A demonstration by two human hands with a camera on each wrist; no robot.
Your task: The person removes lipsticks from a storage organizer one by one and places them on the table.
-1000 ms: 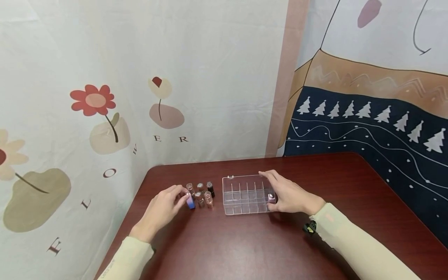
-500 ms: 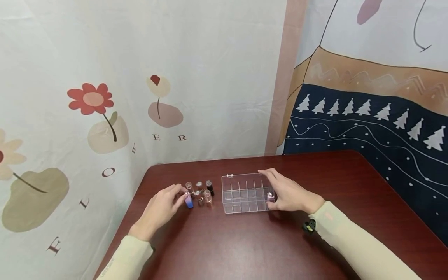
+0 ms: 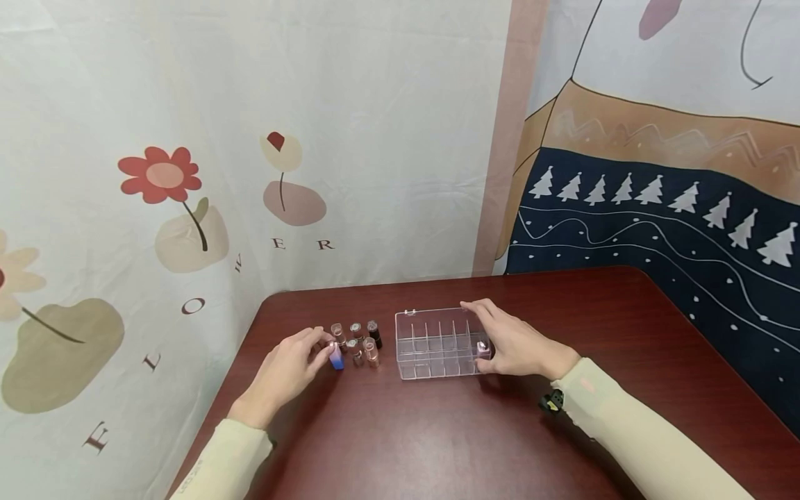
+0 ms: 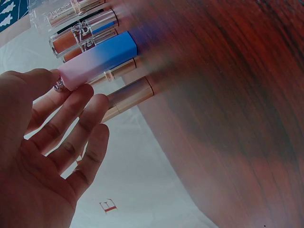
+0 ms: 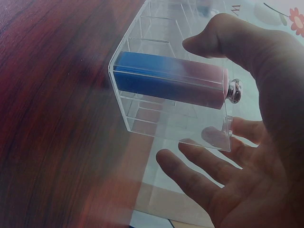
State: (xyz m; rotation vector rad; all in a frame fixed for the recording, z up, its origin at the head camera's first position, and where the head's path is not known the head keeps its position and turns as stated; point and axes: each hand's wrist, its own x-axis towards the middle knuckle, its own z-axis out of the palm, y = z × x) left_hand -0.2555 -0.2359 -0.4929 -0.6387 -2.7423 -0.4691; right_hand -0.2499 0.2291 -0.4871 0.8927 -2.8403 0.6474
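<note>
My left hand (image 3: 281,371) pinches the pink top of a pink-to-blue lipstick (image 3: 336,358) between thumb and index finger. In the left wrist view, this lipstick (image 4: 99,59) stands beside other tubes, the remaining fingers spread behind it. A clear divided box (image 3: 409,353) rests on the table to the right, held at its right end by my right hand (image 3: 521,345), thumb at the front and fingers at the back. Inside that end compartment, a matching lipstick (image 5: 166,78) stands upright, its silver knob just above the rim. The other visible compartments hold nothing.
Several lip tubes stand grouped between the left hand and the box, among them a black one (image 3: 374,335) and a pinkish clear one (image 3: 371,353). A gold tube (image 4: 133,97) is close behind the held lipstick. The brown table (image 3: 425,437) meets a printed cloth (image 3: 387,173).
</note>
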